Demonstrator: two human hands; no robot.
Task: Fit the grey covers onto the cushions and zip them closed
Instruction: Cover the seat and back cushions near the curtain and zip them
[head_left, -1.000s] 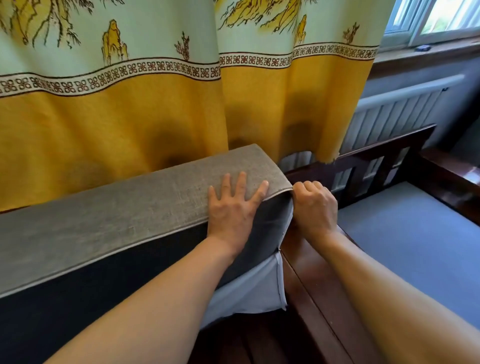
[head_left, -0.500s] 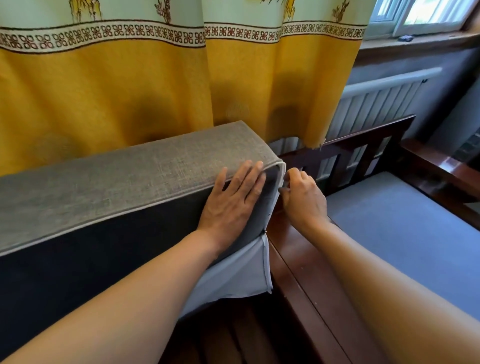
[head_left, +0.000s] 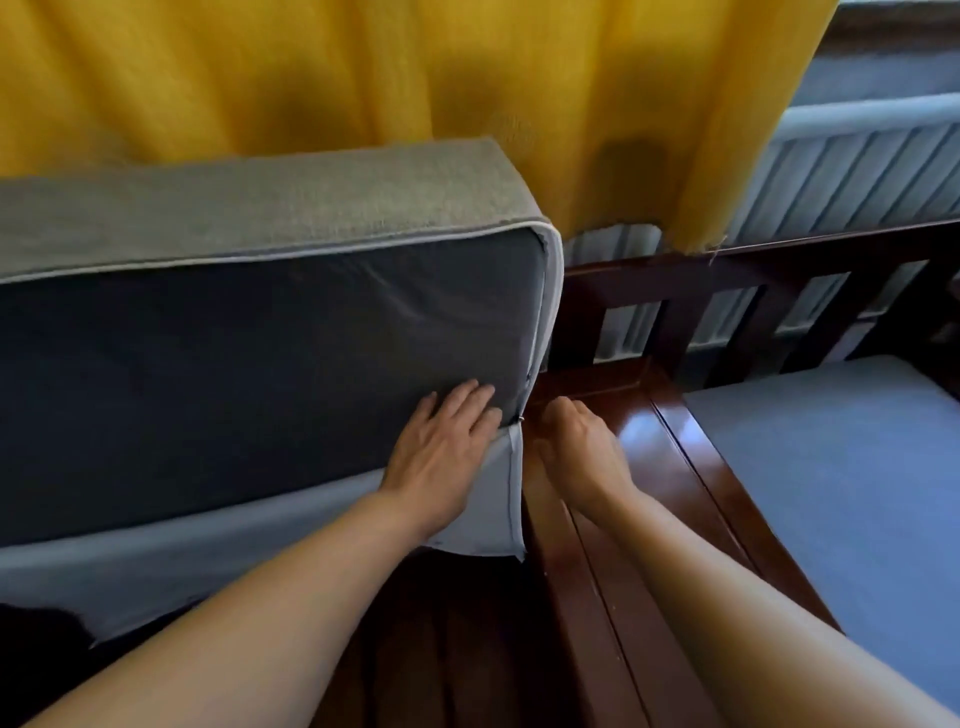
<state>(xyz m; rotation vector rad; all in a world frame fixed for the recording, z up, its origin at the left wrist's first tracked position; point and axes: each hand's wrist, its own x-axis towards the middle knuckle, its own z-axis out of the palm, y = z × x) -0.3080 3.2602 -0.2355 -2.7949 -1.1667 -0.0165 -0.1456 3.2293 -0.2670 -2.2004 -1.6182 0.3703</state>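
While left hand (head_left: 441, 457) presses straight fingers flat on grey cover (head_left: 270, 358) | right hand (head_left: 574, 447) curled beside zip (head_left: 521, 419), pinch not discernible | risk: loose flap (head_left: 488, 509) below fingertips snags zip.

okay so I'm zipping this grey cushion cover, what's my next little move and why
Probably keep drawing the zip pull down the corner edge with your right hand. Below it the light flap hangs loose, and your left hand is pressing the dark panel flat beside it.
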